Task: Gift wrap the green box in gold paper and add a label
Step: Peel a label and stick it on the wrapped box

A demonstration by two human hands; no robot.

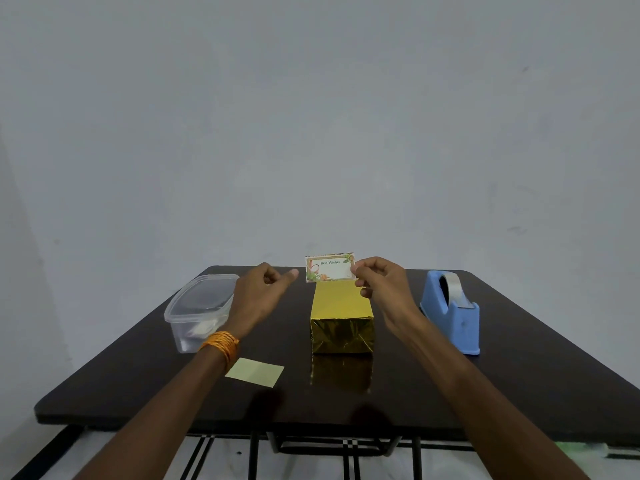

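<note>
A box wrapped in shiny gold paper (341,318) stands in the middle of the dark table (519,382). Above its far end my right hand (379,282) pinches the right edge of a small "Best Wishes" label (329,267), held upright and facing me. My left hand (263,289) hovers just left of the label with its fingers loosely curled and the thumb stretched toward the label, holding nothing. A band of orange thread circles the left wrist. No green shows on the box.
A clear plastic container (197,306) sits at the left behind my left arm. At the right stands a blue tape dispenser (452,310). A pale yellow slip of paper (255,372) lies near the front left. The table's front edge is close to me.
</note>
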